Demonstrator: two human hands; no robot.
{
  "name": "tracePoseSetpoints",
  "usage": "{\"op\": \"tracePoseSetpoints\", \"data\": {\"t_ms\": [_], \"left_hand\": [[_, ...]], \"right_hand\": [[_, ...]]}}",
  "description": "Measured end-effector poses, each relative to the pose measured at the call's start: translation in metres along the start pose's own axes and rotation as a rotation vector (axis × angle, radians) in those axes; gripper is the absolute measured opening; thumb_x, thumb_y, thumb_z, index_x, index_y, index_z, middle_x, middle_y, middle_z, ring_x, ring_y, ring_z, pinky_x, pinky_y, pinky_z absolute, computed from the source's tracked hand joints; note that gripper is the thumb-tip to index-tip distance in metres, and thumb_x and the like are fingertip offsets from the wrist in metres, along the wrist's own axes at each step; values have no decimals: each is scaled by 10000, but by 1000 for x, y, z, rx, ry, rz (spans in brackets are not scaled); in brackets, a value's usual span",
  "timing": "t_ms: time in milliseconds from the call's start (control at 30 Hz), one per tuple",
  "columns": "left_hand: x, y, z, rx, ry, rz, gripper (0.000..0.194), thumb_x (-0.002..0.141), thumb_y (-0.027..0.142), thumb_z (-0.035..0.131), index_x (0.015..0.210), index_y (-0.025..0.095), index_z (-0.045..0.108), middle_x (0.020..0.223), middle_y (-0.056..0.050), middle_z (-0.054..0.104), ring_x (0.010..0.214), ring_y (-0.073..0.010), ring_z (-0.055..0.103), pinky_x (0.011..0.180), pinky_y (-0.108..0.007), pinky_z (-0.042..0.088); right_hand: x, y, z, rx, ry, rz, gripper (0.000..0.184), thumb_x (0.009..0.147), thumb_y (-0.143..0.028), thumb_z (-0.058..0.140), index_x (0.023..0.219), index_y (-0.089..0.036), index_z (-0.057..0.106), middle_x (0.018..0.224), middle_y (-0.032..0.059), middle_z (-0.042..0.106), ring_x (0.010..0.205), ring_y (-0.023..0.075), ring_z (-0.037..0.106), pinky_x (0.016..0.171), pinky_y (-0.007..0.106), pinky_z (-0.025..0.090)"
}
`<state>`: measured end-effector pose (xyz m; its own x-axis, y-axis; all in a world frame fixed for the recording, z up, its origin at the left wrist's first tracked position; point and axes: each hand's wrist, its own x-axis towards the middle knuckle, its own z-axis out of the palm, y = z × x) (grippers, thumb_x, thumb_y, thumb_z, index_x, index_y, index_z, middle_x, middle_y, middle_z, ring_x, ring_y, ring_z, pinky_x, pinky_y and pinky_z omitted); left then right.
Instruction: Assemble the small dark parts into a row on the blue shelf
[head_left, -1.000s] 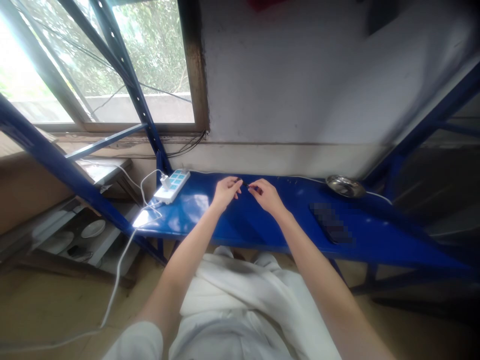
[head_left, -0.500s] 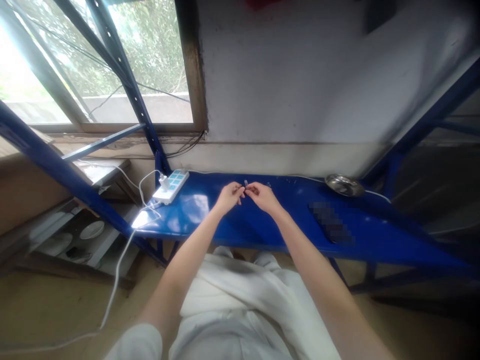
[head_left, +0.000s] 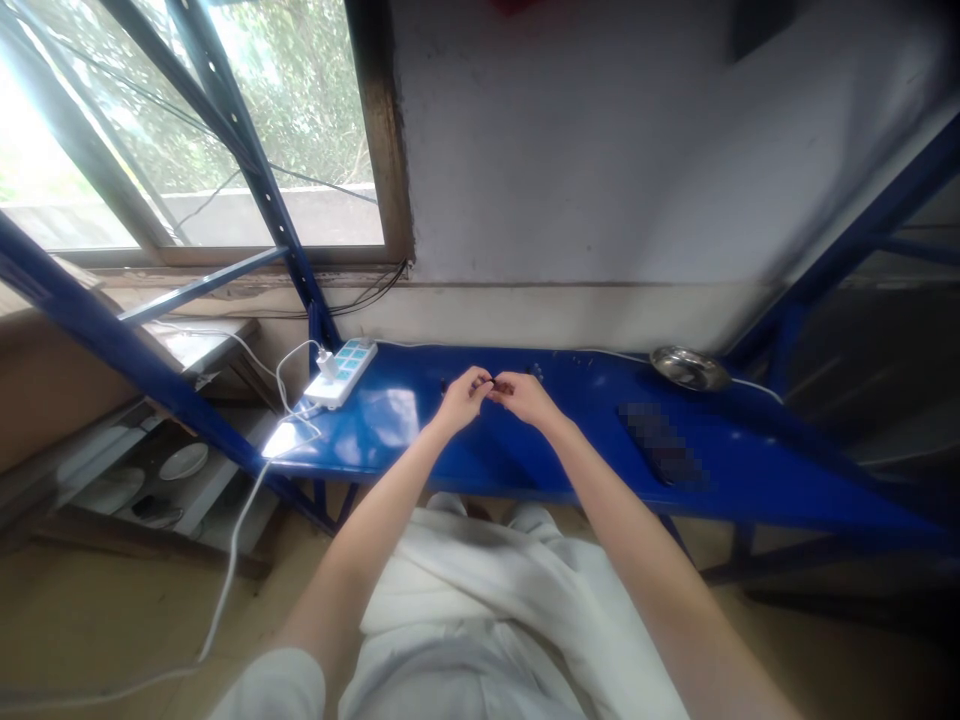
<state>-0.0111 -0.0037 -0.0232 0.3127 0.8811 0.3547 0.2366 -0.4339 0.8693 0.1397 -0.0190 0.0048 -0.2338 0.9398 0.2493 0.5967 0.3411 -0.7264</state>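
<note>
My left hand (head_left: 463, 400) and right hand (head_left: 526, 398) have fingers clamped on a small dark piece (head_left: 493, 381) above the worktop (head_left: 585, 440), toward its back edge. Handling appears unfinished: piece in hand, not yet set down.

It looks like a plain workshop or utility room, though the exact kind is hard to tell. A bench top (head_left: 480, 455) in blue stands within metal racking with a perforated upright (head_left: 270, 204), and a power strip (head_left: 348, 371) lies on it. The wall (head_left: 600, 150) is bare and marked, black cables (head_left: 379, 292) trail below a worn window frame (head_left: 388, 150), and a rough side stand (head_left: 202, 348) holds dishes (head_left: 184, 461).
</note>
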Motion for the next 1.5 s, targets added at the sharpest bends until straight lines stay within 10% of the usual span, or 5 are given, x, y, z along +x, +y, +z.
{"op": "tracePoseSetpoints", "data": {"t_ms": [233, 633, 1500], "left_hand": [[-7, -17, 5, -35, 50, -20, 228, 812, 331, 487, 989, 190, 475, 748, 23, 525, 482, -38, 443, 489, -175, 381], [-43, -70, 10, -26, 228, -272, 136, 786, 296, 475, 788, 176, 539, 588, 27, 545, 441, -66, 465, 453, -182, 372], [-47, -66, 6, -111, 275, -333, 191, 774, 340, 484, 771, 158, 541, 540, 43, 518, 404, -57, 436, 427, -177, 352]], "right_hand": [[-3, 20, 7, -13, 63, -21, 210, 748, -357, 533, 685, -162, 580, 663, 19, 608, 603, 132, 522, 595, 251, 392], [-9, 116, 8, -64, 285, 345, 194, 720, -356, 528, 671, -169, 538, 653, 38, 608, 593, 155, 546, 562, 263, 416], [16, 124, 19, -341, 133, 436, 179, 777, -296, 519, 778, -143, 612, 781, 76, 640, 662, 152, 576, 562, 243, 410]]}}
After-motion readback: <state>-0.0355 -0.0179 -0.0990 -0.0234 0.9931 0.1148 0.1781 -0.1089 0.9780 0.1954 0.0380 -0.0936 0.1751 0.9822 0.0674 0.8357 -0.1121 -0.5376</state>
